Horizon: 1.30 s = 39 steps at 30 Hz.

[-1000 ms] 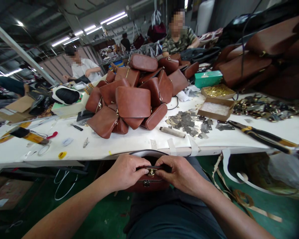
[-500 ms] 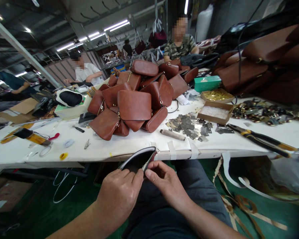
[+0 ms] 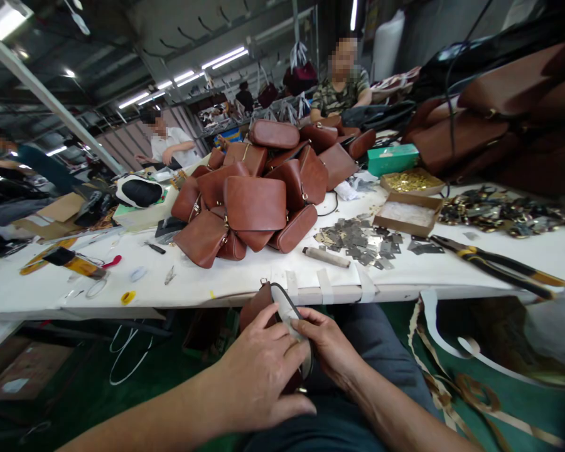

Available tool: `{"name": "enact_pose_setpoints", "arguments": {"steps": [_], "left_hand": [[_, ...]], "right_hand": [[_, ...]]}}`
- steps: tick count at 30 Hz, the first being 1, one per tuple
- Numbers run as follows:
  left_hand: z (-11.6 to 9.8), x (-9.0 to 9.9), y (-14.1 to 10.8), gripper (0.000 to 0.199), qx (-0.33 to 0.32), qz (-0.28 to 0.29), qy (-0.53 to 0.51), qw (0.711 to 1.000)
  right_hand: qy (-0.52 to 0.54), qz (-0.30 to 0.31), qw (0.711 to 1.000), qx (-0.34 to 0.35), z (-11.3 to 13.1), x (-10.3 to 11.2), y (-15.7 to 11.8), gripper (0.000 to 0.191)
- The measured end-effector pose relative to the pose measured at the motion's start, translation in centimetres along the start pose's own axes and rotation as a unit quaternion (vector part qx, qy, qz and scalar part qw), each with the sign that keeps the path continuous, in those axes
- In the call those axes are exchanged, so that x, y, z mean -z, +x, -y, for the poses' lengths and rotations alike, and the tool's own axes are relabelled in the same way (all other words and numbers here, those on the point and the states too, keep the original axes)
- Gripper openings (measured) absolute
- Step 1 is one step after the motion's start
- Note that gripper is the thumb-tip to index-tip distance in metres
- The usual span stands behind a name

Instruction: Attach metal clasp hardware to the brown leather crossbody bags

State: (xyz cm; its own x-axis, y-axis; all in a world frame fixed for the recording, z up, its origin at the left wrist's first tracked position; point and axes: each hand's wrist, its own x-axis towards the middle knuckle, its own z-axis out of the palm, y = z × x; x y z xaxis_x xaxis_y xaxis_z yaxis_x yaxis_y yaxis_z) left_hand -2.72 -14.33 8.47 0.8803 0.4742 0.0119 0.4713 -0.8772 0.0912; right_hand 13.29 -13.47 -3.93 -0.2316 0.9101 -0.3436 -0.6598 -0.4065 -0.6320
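Note:
Below the table's front edge, over my lap, is a small brown leather bag (image 3: pixel 254 306) with a dark-edged opening and a pale inside, tilted on its side. My right hand (image 3: pixel 328 344) is closed on the right rim of the bag, thumb on the inner side. My left hand (image 3: pixel 267 361) lies across the opening with fingers spread and thumb stretched out, touching the pale inside. Part of the bag is hidden behind that hand. On the table beyond sits a heap of similar brown leather bags (image 3: pixel 255 204) with small metal fittings.
Flat metal plates (image 3: pixel 353 238), a grey bar (image 3: pixel 326 257) and large pliers (image 3: pixel 494 263) lie on the white table (image 3: pixel 245 276). Boxes of gold parts (image 3: pixel 413 181) and whitish parts (image 3: pixel 407 213) stand behind. A yellow tape ring (image 3: pixel 128 297) is left. Several people sit beyond.
The bag has turned, so its pale inside and brown side now show. My left hand has gone from pinching the rim to lying spread over the opening. The right hand still grips the rim.

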Motion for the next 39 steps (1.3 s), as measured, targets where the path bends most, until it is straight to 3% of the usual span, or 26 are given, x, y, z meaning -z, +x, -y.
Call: {"name": "enact_pose_setpoints", "arguments": {"steps": [4, 9, 14, 20, 24, 28, 32, 36, 39], "left_hand": [[3.1, -0.8, 1.8, 0.021, -0.010, 0.035, 0.023, 0.999], [6.5, -3.4, 3.3, 0.013, 0.000, 0.020, 0.029, 0.999], [6.4, -3.2, 3.1, 0.014, -0.048, 0.026, 0.047, 0.997], [3.6, -1.0, 3.5, 0.008, -0.082, 0.048, 0.115, 0.989], [4.0, -1.1, 5.9, 0.008, -0.084, 0.069, 0.156, 0.982], [6.0, -3.2, 8.2, 0.006, -0.095, 0.072, 0.163, 0.979], [8.5, -6.6, 8.4, 0.008, -0.091, 0.053, 0.140, 0.985], [9.6, -9.1, 7.1, 0.010, -0.024, 0.010, 0.068, 0.997], [9.3, -9.3, 6.2, 0.018, 0.039, 0.019, 0.012, 0.999]], "right_hand": [[-0.070, -0.051, 0.996, 0.034, 0.6, 3.7, 0.9, 0.046], [-0.141, -0.082, 0.985, 0.055, 0.8, 6.1, 2.2, 0.046], [-0.205, -0.110, 0.972, 0.042, 0.9, 7.3, 2.4, 0.047], [-0.202, -0.092, 0.973, 0.054, 0.5, 6.9, 2.3, 0.046], [-0.132, -0.082, 0.985, 0.071, -0.1, 6.5, 3.8, 0.044], [-0.083, -0.094, 0.986, 0.106, -0.3, 6.2, 4.6, 0.041], [-0.038, -0.164, 0.980, 0.109, -0.8, 5.8, 5.1, 0.041], [-0.007, -0.203, 0.974, 0.095, -1.1, 5.4, 5.5, 0.047], [-0.014, -0.209, 0.974, 0.082, -0.9, 5.3, 5.4, 0.048]]}}
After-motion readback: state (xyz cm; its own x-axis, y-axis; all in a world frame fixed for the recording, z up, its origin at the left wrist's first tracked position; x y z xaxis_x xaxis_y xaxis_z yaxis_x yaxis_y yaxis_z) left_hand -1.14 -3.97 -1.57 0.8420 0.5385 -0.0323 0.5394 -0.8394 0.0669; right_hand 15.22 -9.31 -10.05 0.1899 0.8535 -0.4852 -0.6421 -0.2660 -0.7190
